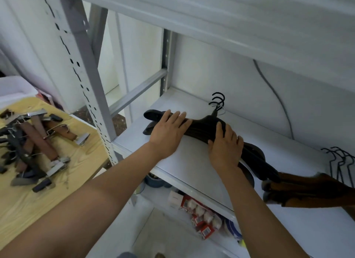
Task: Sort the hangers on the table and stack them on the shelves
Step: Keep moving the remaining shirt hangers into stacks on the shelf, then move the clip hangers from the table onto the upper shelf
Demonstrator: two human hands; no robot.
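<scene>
A stack of dark hangers point(201, 126) lies on the white shelf point(192, 173), its black hooks point(218, 102) pointing to the back wall. My left hand point(168, 134) rests flat on the stack's left arm, fingers spread. My right hand point(225, 148) presses on the stack's right arm, thumb over its near edge. A second stack of brown hangers point(307, 190) with black hooks point(340, 161) lies on the same shelf at the right. On the wooden table point(28, 200) at the left a heap of clip hangers point(32, 142) lies jumbled.
A perforated grey shelf post point(90, 96) stands between the table and the shelf. Another shelf board point(230, 23) hangs overhead. A grey cable point(276, 98) runs down the back wall. Red and white packets point(201, 217) and a round container lie on the level below.
</scene>
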